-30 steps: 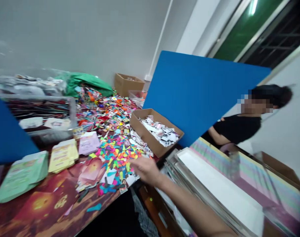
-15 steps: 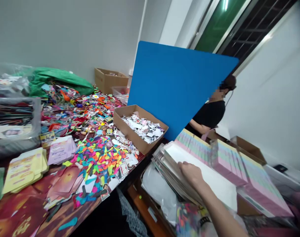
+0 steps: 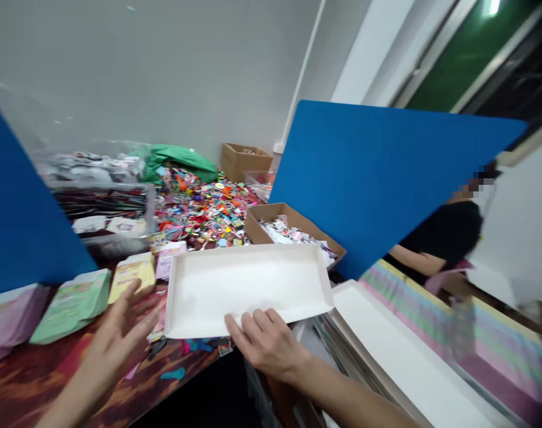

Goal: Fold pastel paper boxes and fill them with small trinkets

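Well, a pale grey wall fills the upper left of the frame, and a large blue panel stands tilted across the upper right, with a second blue panel at the far left; they appear to divide the work spaces. Beyond the right panel, a co-worker in a black shirt stands turned away. A long table with a dark red printed cover runs from the lower left toward the back, bearing a heaped pile of multicoloured paper scraps, a clear plastic bin, and a brown cardboard box of white paper cutouts. Lower right, a long white tray lies on pastel striped sheets. At the centre of the frame, a shallow white paperboard tray is held flat above the table's near edge, overlapping the cardboard box at its far corner. The right hand curls its fingers over the tray's near rim, apparently bearing its weight from that side. The left hand hangs open, fingers spread wide, just beside the tray without touching it, as though ready to steady it.
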Tool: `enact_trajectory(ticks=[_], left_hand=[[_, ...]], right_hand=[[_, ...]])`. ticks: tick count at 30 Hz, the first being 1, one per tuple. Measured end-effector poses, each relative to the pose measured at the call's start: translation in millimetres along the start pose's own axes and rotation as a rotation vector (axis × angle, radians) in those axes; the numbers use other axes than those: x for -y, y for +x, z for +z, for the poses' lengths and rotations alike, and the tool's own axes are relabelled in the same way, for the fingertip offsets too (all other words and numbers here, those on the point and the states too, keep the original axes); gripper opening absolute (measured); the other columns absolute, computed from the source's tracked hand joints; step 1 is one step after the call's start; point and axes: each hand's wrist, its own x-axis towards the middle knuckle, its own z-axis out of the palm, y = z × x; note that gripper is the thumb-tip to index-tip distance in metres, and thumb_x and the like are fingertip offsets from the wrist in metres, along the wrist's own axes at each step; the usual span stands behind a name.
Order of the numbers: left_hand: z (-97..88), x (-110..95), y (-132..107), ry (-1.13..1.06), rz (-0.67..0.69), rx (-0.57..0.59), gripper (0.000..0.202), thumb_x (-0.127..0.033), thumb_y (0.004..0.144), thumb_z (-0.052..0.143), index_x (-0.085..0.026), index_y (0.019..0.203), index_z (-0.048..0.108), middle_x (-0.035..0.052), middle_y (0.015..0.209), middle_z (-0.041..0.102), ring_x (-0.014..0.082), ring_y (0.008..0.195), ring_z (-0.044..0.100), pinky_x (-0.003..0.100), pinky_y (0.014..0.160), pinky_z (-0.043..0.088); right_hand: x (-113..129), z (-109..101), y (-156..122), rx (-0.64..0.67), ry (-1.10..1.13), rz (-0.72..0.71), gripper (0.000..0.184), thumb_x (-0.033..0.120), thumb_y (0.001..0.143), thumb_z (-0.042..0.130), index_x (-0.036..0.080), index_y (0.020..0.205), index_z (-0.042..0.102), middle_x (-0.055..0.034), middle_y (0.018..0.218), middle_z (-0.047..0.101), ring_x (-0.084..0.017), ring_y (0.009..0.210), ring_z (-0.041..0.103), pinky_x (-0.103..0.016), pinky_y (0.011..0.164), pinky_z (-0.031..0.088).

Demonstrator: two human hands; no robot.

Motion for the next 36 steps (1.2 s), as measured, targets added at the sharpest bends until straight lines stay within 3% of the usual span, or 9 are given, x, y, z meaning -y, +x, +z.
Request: enact_trajectory(ticks=[4,7,9,12,17,21,26,30,36], left_hand=[[-0.4,13,-11,-0.186,-0.095,-0.106,0.085,-0.053,0.065,0.079,-0.031,0.139,0.044,0.0066,0.135,0.060,0.0308,0.117,0.062,0.033,0.082,0.060],[-29.4,18,-29,-0.299,-0.114,-0.294,0.083,-0.051,0.063,0.081,-0.030,0.136,0.047,0.0062,0.119,0.070,0.0270,0.093,0.072,0.031,0.068,0.061],[-63.3,19,-41,-0.331,-0.090,-0.424,0.079,-0.048,0.064,0.081,-0.031,0.135,0.049,0.0046,0.115,0.071,0.0227,0.084,0.072,0.027,0.061,0.060],[-130.8,21,-65,-0.338,-0.111,-0.561,0.071,-0.042,0.066,0.081,-0.029,0.130,0.053,0.0046,0.108,0.073,0.0195,0.077,0.071,0.023,0.056,0.057],[-241.6,22,-121,-0.158,-0.213,-0.920,0.043,-0.034,0.077,0.070,-0.020,0.117,0.062,0.0039,0.089,0.074,0.0142,0.062,0.065,0.024,0.055,0.055],[-291.4,25,-147,-0.026,-0.331,-1.000,0.044,-0.036,0.081,0.064,-0.017,0.121,0.060,0.0040,0.075,0.071,0.0146,0.054,0.060,0.026,0.047,0.051],[-323.3,33,-139,0.325,-0.404,-0.924,0.039,-0.044,0.084,0.058,-0.015,0.109,0.065,0.0068,0.078,0.073,0.0199,0.067,0.065,0.031,0.058,0.054],[-339.7,35,-118,0.696,-0.371,-0.979,0.031,-0.039,0.080,0.060,-0.015,0.099,0.066,0.0072,0.094,0.073,0.0265,0.098,0.062,0.032,0.076,0.052],[-318.4,43,-63,1.018,-0.262,-0.791,0.044,-0.048,0.082,0.048,-0.018,0.108,0.067,0.0099,0.115,0.069,0.0287,0.109,0.061,0.035,0.094,0.046]], right_hand=[[29,24,41,-0.081,0.161,-0.132,0.032,0.015,0.094,0.048,0.011,0.124,0.059,-0.0057,0.081,0.064,-0.017,0.068,0.054,-0.032,0.055,0.036],[48,28,70,-0.143,0.311,-0.204,0.035,0.015,0.094,0.050,0.016,0.127,0.059,-0.0061,0.087,0.067,-0.018,0.072,0.058,-0.032,0.061,0.045],[54,27,83,-0.236,0.400,-0.211,0.034,0.018,0.094,0.053,0.019,0.127,0.061,-0.0074,0.100,0.070,-0.021,0.085,0.062,-0.037,0.077,0.051],[54,36,90,-0.392,0.499,-0.207,0.034,0.022,0.092,0.059,0.021,0.126,0.063,-0.0092,0.112,0.070,-0.025,0.104,0.062,-0.044,0.097,0.048],[67,74,82,-0.408,0.631,-0.197,0.047,0.017,0.095,0.047,0.028,0.141,0.051,-0.0084,0.118,0.069,-0.026,0.110,0.064,-0.042,0.096,0.052],[92,93,72,-0.332,0.708,-0.202,0.053,0.011,0.096,0.039,0.029,0.146,0.044,-0.0075,0.117,0.071,-0.026,0.105,0.068,-0.043,0.093,0.055],[96,104,73,-0.321,0.708,-0.296,0.052,0.013,0.096,0.039,0.028,0.145,0.046,-0.0067,0.118,0.071,-0.025,0.101,0.070,-0.038,0.088,0.058],[91,109,74,-0.300,0.676,-0.328,0.050,0.015,0.094,0.042,0.028,0.142,0.050,-0.0062,0.120,0.070,-0.024,0.103,0.069,-0.035,0.087,0.058],[114,125,91,-0.230,0.670,-0.343,0.043,0.013,0.094,0.044,0.021,0.133,0.059,-0.0104,0.120,0.069,-0.025,0.104,0.066,-0.039,0.088,0.054]])
